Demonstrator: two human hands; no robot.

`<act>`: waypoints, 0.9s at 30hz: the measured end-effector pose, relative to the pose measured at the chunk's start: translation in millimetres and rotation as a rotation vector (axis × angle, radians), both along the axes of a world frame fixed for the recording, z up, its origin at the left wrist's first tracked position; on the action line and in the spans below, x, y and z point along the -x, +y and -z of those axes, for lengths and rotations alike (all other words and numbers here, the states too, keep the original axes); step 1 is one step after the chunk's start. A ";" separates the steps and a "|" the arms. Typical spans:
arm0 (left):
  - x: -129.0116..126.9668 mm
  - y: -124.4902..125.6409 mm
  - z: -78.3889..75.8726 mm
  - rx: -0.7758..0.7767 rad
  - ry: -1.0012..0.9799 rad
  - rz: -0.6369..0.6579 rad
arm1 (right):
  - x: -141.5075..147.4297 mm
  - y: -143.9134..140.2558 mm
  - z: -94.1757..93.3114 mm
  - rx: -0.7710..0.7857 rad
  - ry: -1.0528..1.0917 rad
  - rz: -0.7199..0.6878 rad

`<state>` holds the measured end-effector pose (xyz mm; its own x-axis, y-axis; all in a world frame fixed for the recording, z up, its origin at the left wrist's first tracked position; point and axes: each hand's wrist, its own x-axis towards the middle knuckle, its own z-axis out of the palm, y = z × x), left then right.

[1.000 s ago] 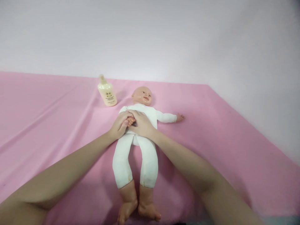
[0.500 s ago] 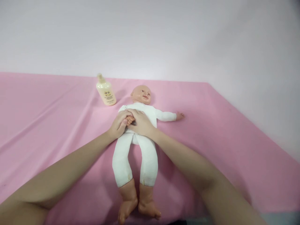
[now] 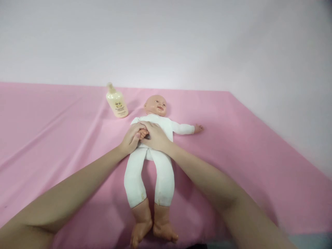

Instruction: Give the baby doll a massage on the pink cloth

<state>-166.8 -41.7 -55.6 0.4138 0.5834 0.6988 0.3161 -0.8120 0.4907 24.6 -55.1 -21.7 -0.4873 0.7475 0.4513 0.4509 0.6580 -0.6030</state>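
Head view: both hands meet over a doll (image 3: 149,154) lying at the centre of the frame.
The left hand (image 3: 131,137) closes around its small hand (image 3: 143,134); the right hand (image 3: 157,137) covers its belly, its grip impossible to tell. A pump bottle (image 3: 118,104) stands upper left on pink cloth (image 3: 62,138), near the doll's head, apart from both hands; a pale wall (image 3: 166,41) fills the top.

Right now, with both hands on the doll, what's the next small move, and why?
Probably ease the right hand slightly upward: it rests across the front of the doll, its fingers meeting those of the left hand, which curls around the doll's small hand and seems able to support it alone.
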 end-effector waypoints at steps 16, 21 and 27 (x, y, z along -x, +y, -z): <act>-5.6 -0.6 -1.3 -0.032 -0.017 0.009 | -3.3 1.2 3.0 0.015 0.016 -0.007; -7.0 -1.9 -3.6 -0.048 0.000 0.002 | -3.3 1.1 2.2 0.027 0.028 -0.012; -6.8 -1.5 -3.0 -0.054 0.011 0.014 | -3.9 -1.3 -2.4 0.047 0.001 0.005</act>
